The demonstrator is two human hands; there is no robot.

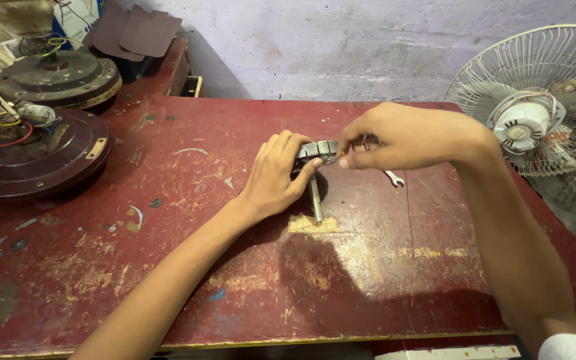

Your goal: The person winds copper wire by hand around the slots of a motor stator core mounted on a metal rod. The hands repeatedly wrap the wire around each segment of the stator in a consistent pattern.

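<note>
Near the middle of the red table [168,280], the left hand [276,177] is closed around a metal rotor [319,151] with shaft [315,197]; right hand [395,137] pinches its rim; it looks heavy, rigid, best gripped by the rim.

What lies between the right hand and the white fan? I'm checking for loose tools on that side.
In the head view, only bare red tabletop separates the right hand from the white fan; a small spanner lies below the hand.

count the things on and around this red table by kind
ceiling fan motor housings: 2
metal motor part with shaft, held by left hand and right hand: 1
wrench: 1
table fan with wire guard: 1
total: 5
</note>
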